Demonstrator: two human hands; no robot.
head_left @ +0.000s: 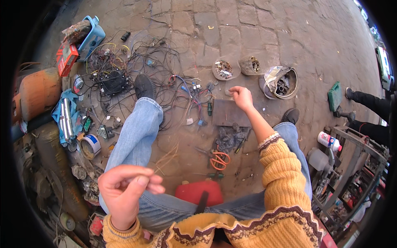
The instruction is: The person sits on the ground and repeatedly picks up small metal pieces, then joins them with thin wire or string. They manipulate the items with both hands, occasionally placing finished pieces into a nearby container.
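My left hand [128,192] is raised over my left thigh, its thumb and fingertips pressed together. Thin tan strands [167,157] show just beyond the fingers; I cannot tell whether they are held. My right hand [243,98] reaches over the far edge of a flat dark plate [225,113], fingers curled together toward the left, their contents too small to make out. By its fingertips is a small pale, blurred object [228,92]. Farther out stand a clear bag of small metal pieces [223,69] and a second bag [250,65]. Cut wires with connectors [196,89] lie to the left.
A large tangle of wires [111,70] spreads at the far left, near a light-blue bin [92,37]. Right of the bags stands a bucket of dark parts [282,84]. Orange-handled pliers [220,160] lie between my legs. A person's dark-clothed legs [370,105] show at right.
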